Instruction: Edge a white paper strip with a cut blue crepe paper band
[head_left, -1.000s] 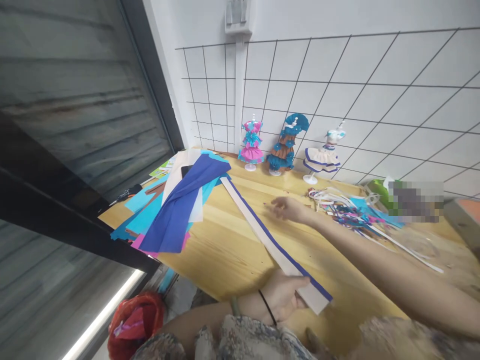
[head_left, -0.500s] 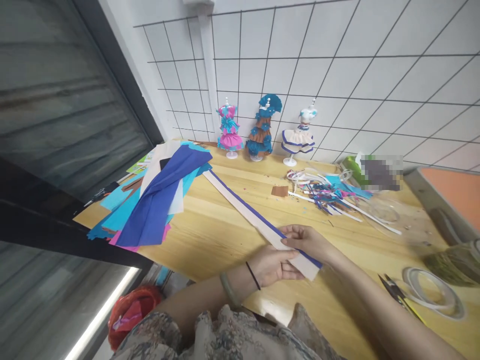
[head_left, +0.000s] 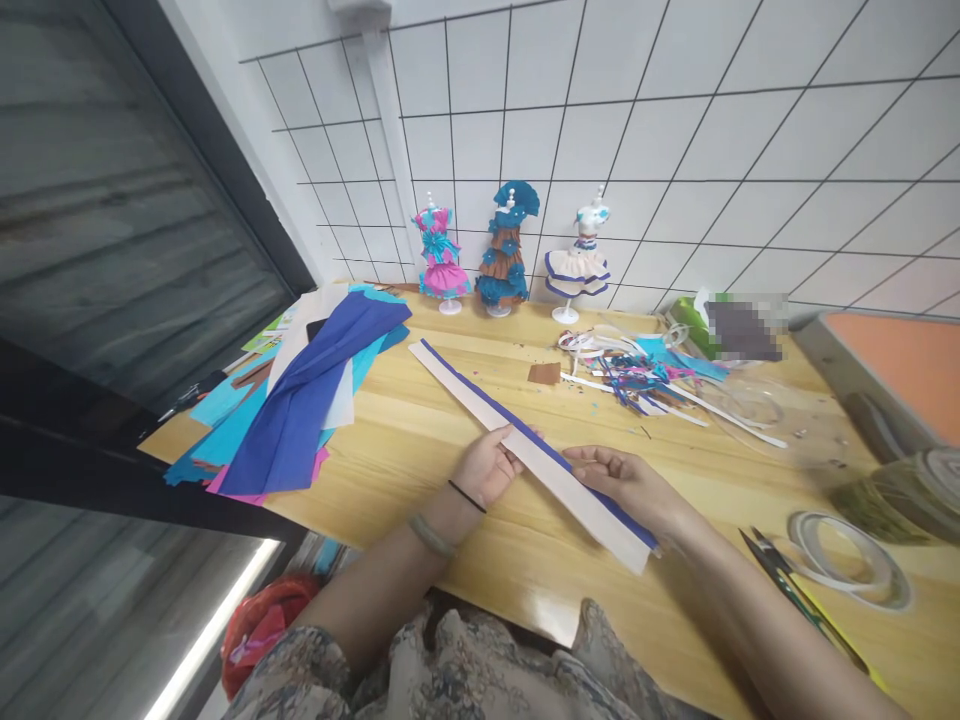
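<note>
A long cream crepe paper strip [head_left: 555,487] with a blue edge runs diagonally over the wooden table, its far end near the pile of paper and its near end toward me. My left hand [head_left: 491,470] grips the strip's cream side around mid-length, thumb on top and fingers partly hidden beneath. Farther down, my right hand [head_left: 626,487] has thumb and fingers closed at the blue edge; the exact contact is partly covered by the hand.
Crepe paper sheets [head_left: 300,410] are piled left. Three small dressed mannequins [head_left: 506,262] stand by the tiled wall. Paper scraps [head_left: 645,375] lie right of centre. Scissors [head_left: 795,590], a tape roll [head_left: 810,560] and a jar [head_left: 900,490] are at the right; a red basket [head_left: 259,630] is below left.
My left hand has moved up and left along the strip, away from my right hand. The right hand stays near the blue edge. The whole view has shifted slightly.
</note>
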